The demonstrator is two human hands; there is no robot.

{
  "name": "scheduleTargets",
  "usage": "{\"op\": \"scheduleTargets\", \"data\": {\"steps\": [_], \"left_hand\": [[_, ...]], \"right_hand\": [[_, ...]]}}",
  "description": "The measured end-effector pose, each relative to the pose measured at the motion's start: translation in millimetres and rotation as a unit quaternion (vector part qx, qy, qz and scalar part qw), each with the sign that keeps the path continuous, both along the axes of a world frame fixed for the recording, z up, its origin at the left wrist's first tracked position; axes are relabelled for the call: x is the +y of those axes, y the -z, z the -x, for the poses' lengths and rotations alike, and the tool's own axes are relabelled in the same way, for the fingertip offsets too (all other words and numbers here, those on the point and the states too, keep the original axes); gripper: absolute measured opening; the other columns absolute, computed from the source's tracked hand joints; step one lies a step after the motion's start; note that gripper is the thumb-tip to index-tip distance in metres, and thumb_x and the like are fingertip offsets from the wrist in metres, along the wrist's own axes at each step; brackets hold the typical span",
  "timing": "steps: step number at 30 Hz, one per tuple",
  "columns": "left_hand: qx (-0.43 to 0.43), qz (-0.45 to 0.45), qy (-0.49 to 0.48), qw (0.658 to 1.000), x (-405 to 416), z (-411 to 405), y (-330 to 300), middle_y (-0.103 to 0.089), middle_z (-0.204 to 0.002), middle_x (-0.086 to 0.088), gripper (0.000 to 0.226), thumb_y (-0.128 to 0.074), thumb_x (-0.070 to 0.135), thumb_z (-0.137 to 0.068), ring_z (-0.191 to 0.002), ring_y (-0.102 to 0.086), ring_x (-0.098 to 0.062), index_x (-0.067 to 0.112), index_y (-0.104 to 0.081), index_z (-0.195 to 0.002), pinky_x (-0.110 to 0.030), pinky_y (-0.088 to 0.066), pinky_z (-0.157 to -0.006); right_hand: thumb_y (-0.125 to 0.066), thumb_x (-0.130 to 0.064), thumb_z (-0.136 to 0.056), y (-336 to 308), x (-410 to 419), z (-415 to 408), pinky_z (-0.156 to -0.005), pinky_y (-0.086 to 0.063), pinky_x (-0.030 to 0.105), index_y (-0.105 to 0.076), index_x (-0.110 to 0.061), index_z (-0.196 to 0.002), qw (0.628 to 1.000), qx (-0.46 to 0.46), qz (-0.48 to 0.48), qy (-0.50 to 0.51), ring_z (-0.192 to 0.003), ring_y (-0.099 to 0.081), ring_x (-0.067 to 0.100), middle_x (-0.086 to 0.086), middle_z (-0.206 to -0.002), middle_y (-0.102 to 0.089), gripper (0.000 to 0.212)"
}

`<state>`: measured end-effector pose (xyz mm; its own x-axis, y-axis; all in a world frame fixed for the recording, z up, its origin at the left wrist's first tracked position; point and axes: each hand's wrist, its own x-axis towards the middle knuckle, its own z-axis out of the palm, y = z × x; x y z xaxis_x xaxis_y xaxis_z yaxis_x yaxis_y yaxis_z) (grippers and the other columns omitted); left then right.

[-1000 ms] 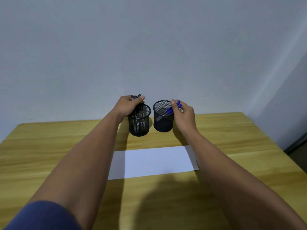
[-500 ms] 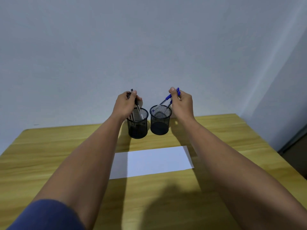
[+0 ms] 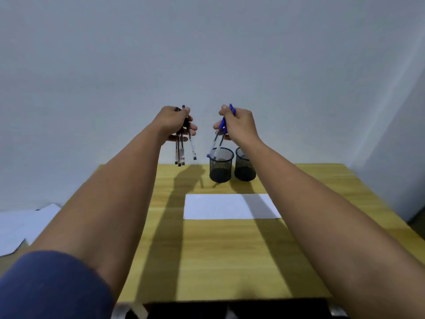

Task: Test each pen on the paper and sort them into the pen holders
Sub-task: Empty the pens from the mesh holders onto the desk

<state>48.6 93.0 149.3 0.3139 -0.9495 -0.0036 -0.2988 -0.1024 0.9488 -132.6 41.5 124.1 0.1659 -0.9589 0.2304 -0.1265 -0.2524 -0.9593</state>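
My left hand [image 3: 174, 122] grips a bunch of black pens [image 3: 181, 148] that hang tips down, high above the table and left of the holders. My right hand [image 3: 239, 124] grips a few blue pens [image 3: 217, 139] slanting down to the left, their tips just above the rim of the left holder. Two black mesh pen holders [image 3: 220, 168] [image 3: 245, 169] stand side by side at the back of the wooden table [image 3: 207, 254]; my right wrist hides part of the right one. A white sheet of paper [image 3: 230, 206] lies flat in front of them.
A plain pale wall rises right behind the table. White sheets [image 3: 25, 224] lie lower down beyond the table's left edge. The table's front edge runs along the bottom of the view.
Both hands have lifted their pens up out of the holders. My left hand has swung left with the black pens, and the view has shifted so the holders sit further right.
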Motion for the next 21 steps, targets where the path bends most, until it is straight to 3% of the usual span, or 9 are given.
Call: {"op": "scheduleTargets", "data": {"steps": [2, 5, 9, 13, 16, 21], "left_hand": [[-0.006, -0.052, -0.007, 0.999, 18, -19, 11, -0.079, -0.098, -0.012, 0.042, -0.043, 0.038, -0.107, -0.093, -0.077, -0.025, 0.002, -0.061, -0.119, -0.039, -0.06, -0.082], [0.004, -0.141, -0.017, 0.99, 34, -50, 47, -0.078, -0.1, -0.013, 0.04, -0.043, 0.038, -0.107, -0.096, -0.076, -0.025, 0.004, -0.063, -0.115, -0.041, -0.061, -0.084], [-0.002, -0.238, -0.038, 0.97, 39, -85, 104, -0.076, -0.106, -0.017, 0.04, -0.049, 0.038, -0.105, -0.086, -0.076, -0.029, 0.004, -0.069, -0.113, -0.045, -0.061, -0.088], [0.0, -0.277, -0.05, 0.959, 34, -105, 138, -0.076, -0.087, -0.012, 0.037, -0.052, 0.036, -0.104, -0.062, -0.071, -0.025, 0.003, -0.069, -0.111, -0.035, -0.062, -0.062], [-0.085, -0.273, -0.067, 0.956, 22, -117, 160, -0.074, -0.1, -0.015, 0.039, -0.062, 0.038, -0.098, -0.086, -0.071, -0.031, 0.002, -0.067, -0.111, -0.043, -0.059, -0.086], [-0.242, -0.194, -0.083, 0.947, 18, -126, 176, -0.07, -0.121, -0.012, 0.039, -0.074, 0.031, -0.089, -0.111, -0.065, -0.029, 0.007, -0.07, -0.12, -0.036, -0.052, -0.093]], "right_hand": [[-0.05, -0.036, -0.113, 13, 11, -22, -0.05, -0.05, 0.018, -0.066, -0.013, -0.105, 0.999, 0.027, -0.031, -0.023, -0.065, -0.071, 0.017, 0.002, -0.075, -0.076, 0.029], [-0.051, -0.035, -0.113, 46, 20, -60, -0.061, -0.058, 0.029, -0.067, -0.006, -0.113, 0.993, 0.049, -0.088, -0.065, -0.07, -0.071, 0.023, 0.005, -0.076, -0.076, 0.033], [-0.054, -0.034, -0.111, 98, 19, -104, -0.052, -0.056, 0.028, -0.063, -0.001, -0.112, 0.976, 0.104, -0.155, -0.114, -0.054, -0.07, 0.019, 0.011, -0.077, -0.076, 0.033], [-0.061, -0.034, -0.108, 140, 14, -139, -0.061, -0.061, 0.04, -0.056, -0.005, -0.088, 0.958, 0.184, -0.182, -0.127, -0.059, -0.073, 0.038, 0.015, -0.067, -0.069, 0.036], [-0.066, -0.034, -0.105, 157, 10, -153, -0.066, -0.066, 0.043, -0.058, -0.006, -0.087, 0.949, 0.245, -0.161, -0.111, -0.05, -0.072, 0.033, 0.013, -0.064, -0.069, 0.035], [-0.073, -0.043, -0.096, 173, 4, -165, -0.074, -0.066, 0.042, -0.074, -0.005, -0.086, 0.927, 0.358, -0.08, -0.074, -0.072, -0.078, 0.035, 0.01, -0.076, -0.076, 0.039]]}}
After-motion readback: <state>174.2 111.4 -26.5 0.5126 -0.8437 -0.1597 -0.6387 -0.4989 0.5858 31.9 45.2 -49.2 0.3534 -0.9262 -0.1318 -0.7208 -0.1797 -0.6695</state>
